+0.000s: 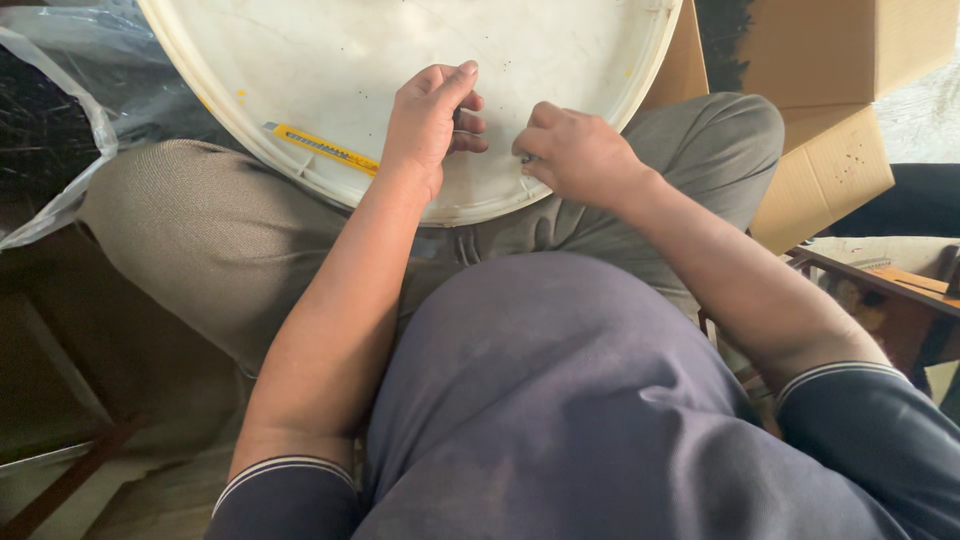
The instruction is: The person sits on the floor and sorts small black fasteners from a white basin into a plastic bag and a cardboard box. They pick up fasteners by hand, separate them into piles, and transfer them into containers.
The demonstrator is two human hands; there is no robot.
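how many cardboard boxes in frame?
2 by my count: one cardboard box at the top right, another just below it, right of the person's knee. Others may lie outside the view.

Around my lap the room is cramped and dim. I take the cardboard box [835, 90] as my mark: it stands open, its brown flap catching pale daylight. Just below it sits a wooden frame [880, 280] with a reddish rail. Far across from the box, a clear plastic sheet [70, 110] drapes over something dark. Below that sheet, well away from the box, the floor [150, 490] lies in brown shadow.
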